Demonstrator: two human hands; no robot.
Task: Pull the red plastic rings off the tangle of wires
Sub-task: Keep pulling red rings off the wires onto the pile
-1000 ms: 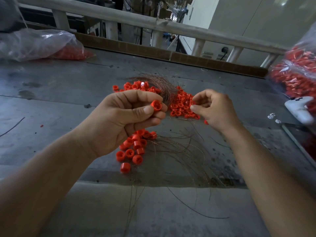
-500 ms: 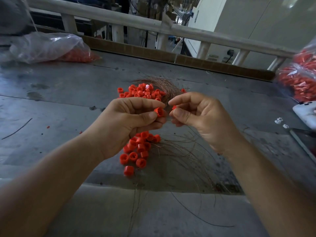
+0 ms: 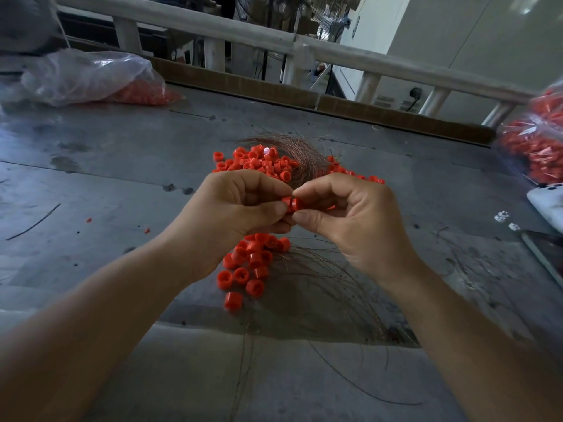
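Both hands meet above the grey table, in the middle of the head view. My left hand [image 3: 240, 208] pinches a red plastic ring [image 3: 291, 204] between thumb and forefinger. My right hand [image 3: 350, 217] pinches the same ring from the other side, fingertips touching my left ones. A small red piece shows inside my right palm. Below the hands lies a cluster of red rings [image 3: 248, 266] beside loose thin copper wires [image 3: 329, 281]. Behind the hands sits a bigger heap of rings [image 3: 259, 162] against a curved bundle of wire [image 3: 301, 150].
A clear plastic bag [image 3: 91, 77] holding red rings lies at the far left. Another bag of red parts [image 3: 536, 141] stands at the right edge, with a white device [image 3: 548, 202] below it. A white railing [image 3: 274, 41] runs along the table's far side. A stray wire [image 3: 33, 222] lies at left.
My right hand moved left from the far heap to my left hand and now pinches the ring that my left hand was holding alone.
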